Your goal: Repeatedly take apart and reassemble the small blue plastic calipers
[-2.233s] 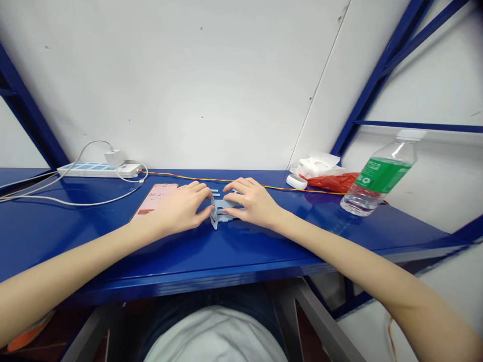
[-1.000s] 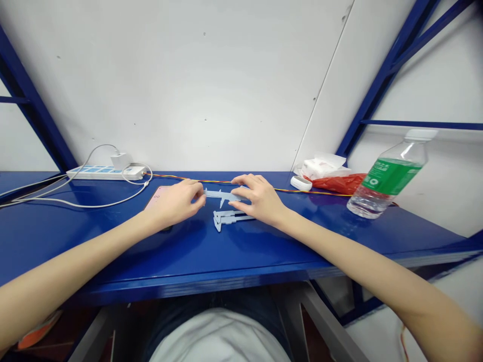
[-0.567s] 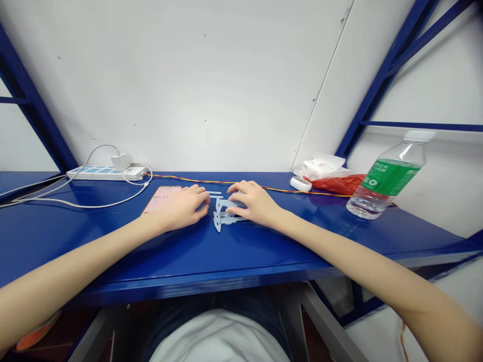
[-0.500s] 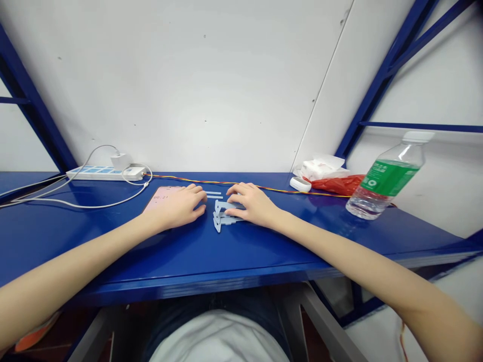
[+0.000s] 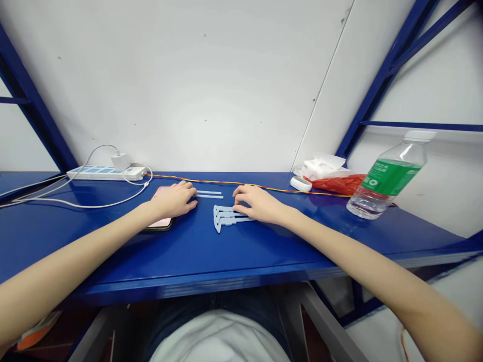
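The left grip (image 5: pixel 173 200), released, rests on a pink smartphone (image 5: pixel 161 193), just beside two thin pale-blue plastic strips (image 5: pixel 209 194). The open right grip (image 5: pixel 256 203) touches a flat pale-blue plastic caliper (image 5: pixel 228 217), and the hands now stand further apart than before.

Left hand (image 5: pixel 172 200) covers most of phone (image 5: pixel 159 224); screen hidden. Right hand (image 5: pixel 257 203) hides far edge of pale-blue plastic caliper pieces (image 5: pixel 226 218); any scale marks too small to read. Two thin strips (image 5: pixel 209 194): too small to tell if joined. Water bottle (image 5: pixel 387 198) hides right end of red bag (image 5: pixel 335 183); label print illegible. White round object (image 5: pixel 301 184) too small to identify. Left forearm (image 5: pixel 56 256), right forearm (image 5: pixel 362 256) cut off by frame edges. Orange item (image 5: pixel 37 329) below worktop (image 5: pixel 94 251) cut off, unidentified.
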A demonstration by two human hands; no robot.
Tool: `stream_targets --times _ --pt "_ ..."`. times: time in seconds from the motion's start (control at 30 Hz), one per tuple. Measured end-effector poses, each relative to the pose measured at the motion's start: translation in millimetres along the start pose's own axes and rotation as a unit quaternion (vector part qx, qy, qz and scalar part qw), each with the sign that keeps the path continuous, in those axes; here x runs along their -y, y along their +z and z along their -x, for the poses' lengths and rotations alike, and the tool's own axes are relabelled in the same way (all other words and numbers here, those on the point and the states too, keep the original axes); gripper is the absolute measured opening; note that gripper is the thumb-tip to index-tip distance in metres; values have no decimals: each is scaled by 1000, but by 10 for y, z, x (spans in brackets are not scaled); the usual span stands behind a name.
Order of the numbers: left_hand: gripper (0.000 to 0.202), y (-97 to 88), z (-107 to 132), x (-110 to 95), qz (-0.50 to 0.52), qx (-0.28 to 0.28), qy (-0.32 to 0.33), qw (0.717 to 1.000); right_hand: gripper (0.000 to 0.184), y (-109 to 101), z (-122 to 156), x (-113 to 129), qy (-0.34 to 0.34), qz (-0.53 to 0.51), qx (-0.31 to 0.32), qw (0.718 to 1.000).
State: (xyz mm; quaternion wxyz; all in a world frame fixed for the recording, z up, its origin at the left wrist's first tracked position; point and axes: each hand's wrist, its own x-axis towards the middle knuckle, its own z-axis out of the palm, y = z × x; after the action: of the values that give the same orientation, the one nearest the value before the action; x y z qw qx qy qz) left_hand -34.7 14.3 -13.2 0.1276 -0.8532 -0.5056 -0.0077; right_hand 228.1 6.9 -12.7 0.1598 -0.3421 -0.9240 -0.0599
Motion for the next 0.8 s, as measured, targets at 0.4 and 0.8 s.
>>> stream_targets --times 0.4,0.8 --pt "35 7 -20 25 35 1 -3 999 14 54 -2 -293 106 20 -41 993" --pt "29 19 -36 75 56 2 21 998 14 144 -16 -465 193 65 33 979"
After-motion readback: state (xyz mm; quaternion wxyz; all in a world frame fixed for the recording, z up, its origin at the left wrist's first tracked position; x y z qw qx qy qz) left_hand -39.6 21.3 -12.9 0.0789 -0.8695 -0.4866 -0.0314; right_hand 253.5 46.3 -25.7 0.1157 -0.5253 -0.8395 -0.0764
